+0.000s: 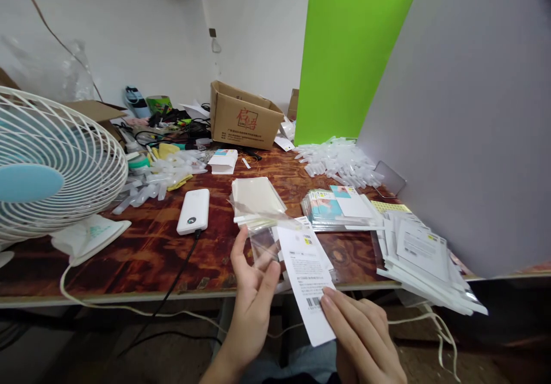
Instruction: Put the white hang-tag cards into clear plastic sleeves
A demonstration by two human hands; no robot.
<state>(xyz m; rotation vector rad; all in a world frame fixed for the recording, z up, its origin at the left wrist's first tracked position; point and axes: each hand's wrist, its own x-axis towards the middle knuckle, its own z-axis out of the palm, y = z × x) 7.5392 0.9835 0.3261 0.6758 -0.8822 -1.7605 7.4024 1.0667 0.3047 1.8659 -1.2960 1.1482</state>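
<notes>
A white printed card (305, 278) with a barcode near its lower end is pinched in my right hand (361, 329), fingers on top of it. The card tilts up and away, its far end at the clear plastic bag (263, 241). My left hand (252, 295) grips that bag between thumb and fingers, some fingers showing through the film. Whether the card's far end is inside the bag, I cannot tell. Just beyond lies a stack of clear bags (256, 194). More printed cards lie partly hidden behind the held card.
Bagged cards are stacked at right (325, 209), with another pile (424, 252) at the table edge. White tubes (336, 157) lie heaped by the green panel (348, 57). A power bank (193, 210), fan (55, 166), folded card stack (222, 163) and cardboard box (245, 117) stand around.
</notes>
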